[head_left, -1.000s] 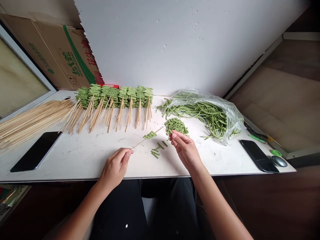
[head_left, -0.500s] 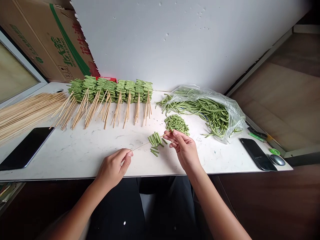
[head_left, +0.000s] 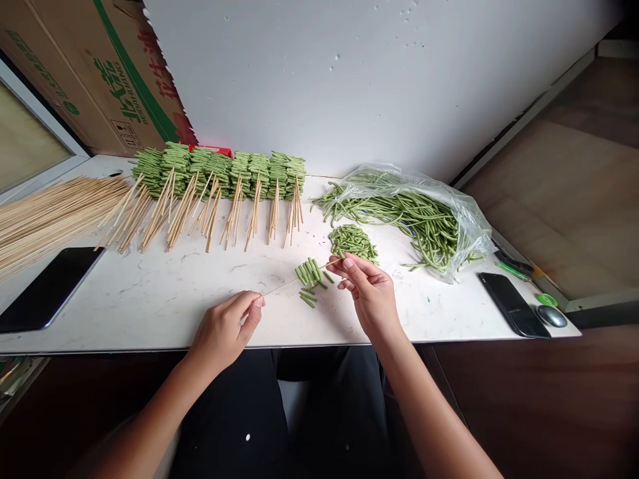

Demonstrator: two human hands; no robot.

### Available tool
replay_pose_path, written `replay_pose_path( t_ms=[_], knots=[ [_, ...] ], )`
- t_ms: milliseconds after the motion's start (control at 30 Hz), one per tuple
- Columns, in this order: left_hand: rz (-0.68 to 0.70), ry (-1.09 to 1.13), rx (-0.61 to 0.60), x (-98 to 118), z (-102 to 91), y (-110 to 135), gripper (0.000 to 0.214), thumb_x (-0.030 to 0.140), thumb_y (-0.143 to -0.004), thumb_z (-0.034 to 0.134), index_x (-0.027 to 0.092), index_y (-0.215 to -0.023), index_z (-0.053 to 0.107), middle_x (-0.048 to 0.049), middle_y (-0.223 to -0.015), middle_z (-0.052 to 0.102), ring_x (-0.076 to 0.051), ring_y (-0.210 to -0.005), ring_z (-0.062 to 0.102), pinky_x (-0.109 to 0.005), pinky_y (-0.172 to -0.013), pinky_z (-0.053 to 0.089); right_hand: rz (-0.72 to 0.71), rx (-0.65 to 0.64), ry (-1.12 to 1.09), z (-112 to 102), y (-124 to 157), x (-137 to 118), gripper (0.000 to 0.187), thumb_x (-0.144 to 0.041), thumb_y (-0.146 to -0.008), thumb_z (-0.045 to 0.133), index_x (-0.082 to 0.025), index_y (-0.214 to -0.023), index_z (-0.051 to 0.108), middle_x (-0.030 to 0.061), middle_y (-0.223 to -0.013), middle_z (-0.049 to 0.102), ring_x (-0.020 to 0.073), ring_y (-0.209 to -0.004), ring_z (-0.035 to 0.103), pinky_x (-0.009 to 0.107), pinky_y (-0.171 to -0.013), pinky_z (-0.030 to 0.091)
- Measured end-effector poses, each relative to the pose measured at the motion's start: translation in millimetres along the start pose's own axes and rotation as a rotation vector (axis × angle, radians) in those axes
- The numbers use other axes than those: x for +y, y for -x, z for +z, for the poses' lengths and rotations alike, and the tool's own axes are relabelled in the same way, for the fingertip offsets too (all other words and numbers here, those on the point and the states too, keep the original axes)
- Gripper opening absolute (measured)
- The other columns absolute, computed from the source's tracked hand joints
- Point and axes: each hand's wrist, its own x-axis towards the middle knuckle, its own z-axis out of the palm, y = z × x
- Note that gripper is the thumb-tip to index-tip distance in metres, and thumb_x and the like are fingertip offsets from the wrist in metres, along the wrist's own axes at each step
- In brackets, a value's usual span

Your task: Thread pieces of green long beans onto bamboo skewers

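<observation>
A thin bamboo skewer (head_left: 330,263) spans the gap between my two hands. My left hand (head_left: 225,327) pinches its left end between thumb and fingers. On the right, my right hand (head_left: 368,293) is closed on the other end with thumb and forefinger; a bit of green shows at those fingertips, too small to tell. Several short green bean pieces (head_left: 309,271) sit side by side along the middle of the skewer. A few loose cut pieces (head_left: 307,300) lie on the table just below. Behind my right hand is a heap of cut beans (head_left: 353,243).
Stacked bean skewers (head_left: 249,176) line the back, sticks toward me. Bare skewers (head_left: 54,209) and a phone (head_left: 47,286) lie left. Long beans (head_left: 414,216) spill from a plastic bag (head_left: 466,229); another phone (head_left: 512,303) and a mouse (head_left: 551,316) lie right. A carton (head_left: 100,73) stands back left.
The camera view has shifted slightly, so the table appears a little higher. Both hands keep their grip on the skewer, with almost no movement.
</observation>
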Motion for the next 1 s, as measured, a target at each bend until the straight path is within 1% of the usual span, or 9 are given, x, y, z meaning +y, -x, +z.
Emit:
replay_pose_path(
  t_ms=[367,600,833,1000],
  knots=[
    [0.026,-0.029,0.013,-2.0,3.1,0.4,0.022,0.03,-0.108,0.045,0.021,-0.099,0.063,-0.001,-0.088,0.069,-0.013,-0.071,0.06,-0.025,-0.068,0.045,-0.019,-0.001,0.01,-0.2,-0.4,0.1,0.031,-0.04,-0.079,0.09,-0.023,-0.103,0.082,0.0101,-0.105,0.083,0.0274,-0.097,0.08,0.029,-0.064,0.057],
    [0.057,-0.081,0.023,-1.6,2.1,-0.4,0.02,0.028,-0.107,0.046,0.021,-0.096,0.06,0.0009,-0.081,0.064,-0.013,-0.064,0.052,-0.025,-0.065,0.04,-0.031,-0.004,0.013,-2.0,-2.1,2.2,0.029,-0.038,-0.079,0.089,-0.023,-0.103,0.083,0.0101,-0.105,0.084,0.0263,-0.096,0.081,0.027,-0.062,0.057],
    [0.058,-0.089,0.022,-0.2,1.3,-0.3,0.02,0.027,-0.107,0.045,0.021,-0.093,0.058,0.0017,-0.078,0.06,-0.012,-0.063,0.049,-0.025,-0.064,0.039,-0.038,-0.01,0.007,-1.1,-1.2,2.3,0.027,-0.036,-0.081,0.089,-0.022,-0.103,0.083,0.0102,-0.105,0.084,0.0251,-0.094,0.081,0.025,-0.061,0.057],
    [0.052,-0.076,0.009,-1.5,1.3,0.4,0.02,0.027,-0.108,0.045,0.021,-0.094,0.057,0.0017,-0.079,0.06,-0.012,-0.064,0.049,-0.025,-0.064,0.039,-0.048,-0.017,0.025,-3.4,-2.0,-0.3,0.026,-0.035,-0.082,0.088,-0.022,-0.103,0.083,0.0103,-0.104,0.084,0.0246,-0.095,0.081,0.025,-0.061,0.056]
  ],
)
